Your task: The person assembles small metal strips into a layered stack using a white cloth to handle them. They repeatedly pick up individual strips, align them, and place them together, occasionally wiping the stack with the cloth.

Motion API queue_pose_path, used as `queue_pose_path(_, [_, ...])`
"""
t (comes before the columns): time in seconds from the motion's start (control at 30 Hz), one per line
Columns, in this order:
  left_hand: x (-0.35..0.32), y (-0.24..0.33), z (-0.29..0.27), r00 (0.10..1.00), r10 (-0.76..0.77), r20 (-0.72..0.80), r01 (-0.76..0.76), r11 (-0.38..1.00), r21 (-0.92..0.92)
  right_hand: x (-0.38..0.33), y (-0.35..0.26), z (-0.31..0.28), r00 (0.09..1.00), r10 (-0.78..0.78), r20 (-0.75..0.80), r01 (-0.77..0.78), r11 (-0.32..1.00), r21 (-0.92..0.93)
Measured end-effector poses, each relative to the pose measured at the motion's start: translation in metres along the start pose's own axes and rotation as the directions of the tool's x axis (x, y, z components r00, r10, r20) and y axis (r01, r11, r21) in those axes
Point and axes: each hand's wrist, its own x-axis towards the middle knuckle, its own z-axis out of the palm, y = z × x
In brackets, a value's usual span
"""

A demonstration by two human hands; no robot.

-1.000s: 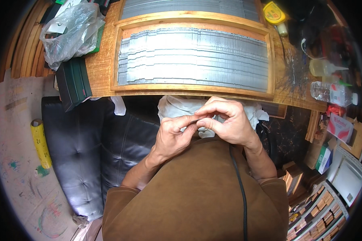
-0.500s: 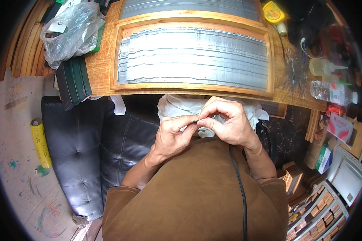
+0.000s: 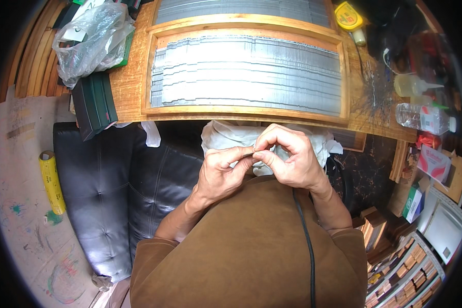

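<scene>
My left hand (image 3: 222, 173) is closed in a pinch, thumb against forefinger, on a small thin dark strip (image 3: 248, 154) that is mostly hidden by the fingers. Touching it at the strip's right end, my right hand (image 3: 291, 156) is closed too, its thumb and forefinger tips pressed together there. Both hands are in front of my body, just short of the table edge. A white cloth (image 3: 230, 134) lies beneath and behind them. Beyond the hands, a wooden frame tray (image 3: 246, 110) on the table holds many thin, shiny grey metal strips (image 3: 251, 72) in rows.
A second tray (image 3: 241, 11) of strips lies behind. Left on the table (image 3: 126, 87) are a plastic bag (image 3: 95, 43) and a dark green box (image 3: 95, 105); right, a yellow tape measure (image 3: 348, 16) and plastic bottles (image 3: 425, 118). A black padded seat (image 3: 108, 195) stands left, beside a yellow roll (image 3: 52, 182).
Both hands stay in nearly the same place, still pinching. The right thumb has shifted very slightly against the strip's end.
</scene>
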Motion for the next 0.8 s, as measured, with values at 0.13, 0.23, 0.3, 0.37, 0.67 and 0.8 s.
queue_pose_path(0.13, [0.000,0.003,-0.001,1.000,-0.006,-0.004,0.006,1.000,-0.005,0.001,-0.002,0.001,0.999,-0.054,0.004,0.054,0.996,-0.064])
queue_pose_path(0.23, [0.000,0.002,-0.001,1.000,-0.018,-0.003,0.018,1.000,-0.008,0.000,-0.002,0.003,0.998,-0.067,-0.002,0.067,0.996,-0.066])
queue_pose_path(0.3, [0.000,0.002,-0.001,1.000,-0.020,-0.009,0.020,0.999,-0.033,-0.001,-0.002,0.003,0.998,-0.064,-0.014,0.063,0.996,-0.062])
queue_pose_path(0.37, [0.004,0.003,0.003,1.000,-0.008,-0.016,0.007,0.996,-0.088,-0.001,-0.009,-0.004,0.997,-0.064,-0.040,0.059,0.992,-0.113])
queue_pose_path(0.67, [0.013,0.000,-0.004,0.997,0.041,-0.058,-0.050,0.987,-0.151,0.012,-0.071,-0.190,0.702,-0.023,-0.712,-0.296,0.900,-0.321])
queue_pose_path(0.8, [0.019,0.007,-0.003,0.995,0.082,-0.054,-0.090,0.983,-0.162,0.006,-0.081,-0.167,0.733,-0.117,-0.670,-0.324,0.805,-0.496])
